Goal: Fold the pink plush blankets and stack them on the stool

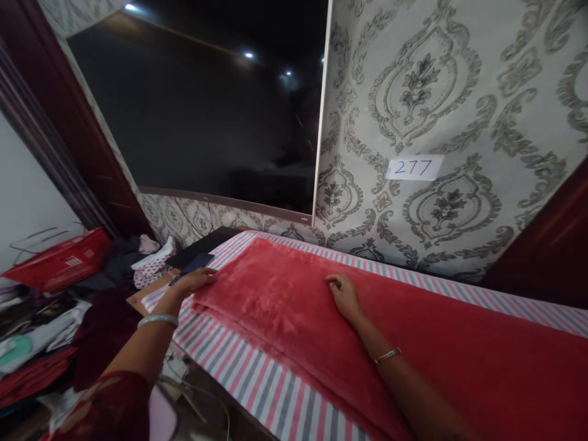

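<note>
A long red plush blanket (294, 300) lies folded in layers on a pink, grey and white striped cloth (261, 373). My left hand (196, 280), a pale bangle on its wrist, is at the blanket's left end, its fingers stretched out toward the red edge. Whether the fingertips press on the fabric is hard to make out. Farther right, my right hand (343, 295) rests on top of the blanket with loosely bent fingers and grips nothing. Light scuff marks show in the pile between the two hands.
A big dark television (206, 110) hangs above the surface. Beside it, a paper marked 277 (416, 167) is on the patterned wall. Clothes (41, 343) and a red bag (64, 260) are heaped at left. A dark flat item (197, 263) lies past my left hand.
</note>
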A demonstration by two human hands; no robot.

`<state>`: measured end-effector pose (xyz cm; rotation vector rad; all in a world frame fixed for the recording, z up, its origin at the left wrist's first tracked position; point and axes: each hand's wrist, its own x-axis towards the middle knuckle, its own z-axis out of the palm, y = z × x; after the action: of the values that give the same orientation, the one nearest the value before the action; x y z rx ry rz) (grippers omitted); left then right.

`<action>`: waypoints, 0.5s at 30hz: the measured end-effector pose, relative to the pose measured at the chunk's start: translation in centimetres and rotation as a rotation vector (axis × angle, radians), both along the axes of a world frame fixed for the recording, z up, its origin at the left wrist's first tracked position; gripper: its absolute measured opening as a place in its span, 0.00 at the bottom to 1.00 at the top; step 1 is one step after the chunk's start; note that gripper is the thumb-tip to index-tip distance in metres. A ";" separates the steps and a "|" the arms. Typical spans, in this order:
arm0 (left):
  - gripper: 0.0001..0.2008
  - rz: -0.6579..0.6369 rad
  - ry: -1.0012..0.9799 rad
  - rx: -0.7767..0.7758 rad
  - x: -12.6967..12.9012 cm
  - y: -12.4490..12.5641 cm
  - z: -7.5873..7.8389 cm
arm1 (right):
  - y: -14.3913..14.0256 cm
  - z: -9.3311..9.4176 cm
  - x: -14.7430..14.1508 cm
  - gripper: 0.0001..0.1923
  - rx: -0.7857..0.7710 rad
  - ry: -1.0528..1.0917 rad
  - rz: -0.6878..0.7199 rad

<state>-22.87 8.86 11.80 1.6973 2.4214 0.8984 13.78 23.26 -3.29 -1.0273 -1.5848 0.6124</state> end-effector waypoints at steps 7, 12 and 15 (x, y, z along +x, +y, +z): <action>0.15 0.148 -0.093 -0.233 -2.1 2.1 -4.0 | -0.4 0.5 0.4 0.12 -0.015 -0.076 0.013; 0.09 0.188 -0.141 -0.247 -2.9 2.6 -5.5 | -1.5 1.7 0.7 0.12 -0.048 -0.151 0.056; 0.09 0.194 -0.201 -0.229 -3.8 1.8 -6.1 | -4.7 2.6 0.4 0.11 -0.013 -0.232 0.174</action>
<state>-26.66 10.71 5.71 1.2508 2.4703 0.7343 14.18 18.53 -0.65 -1.0049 -1.8905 0.6400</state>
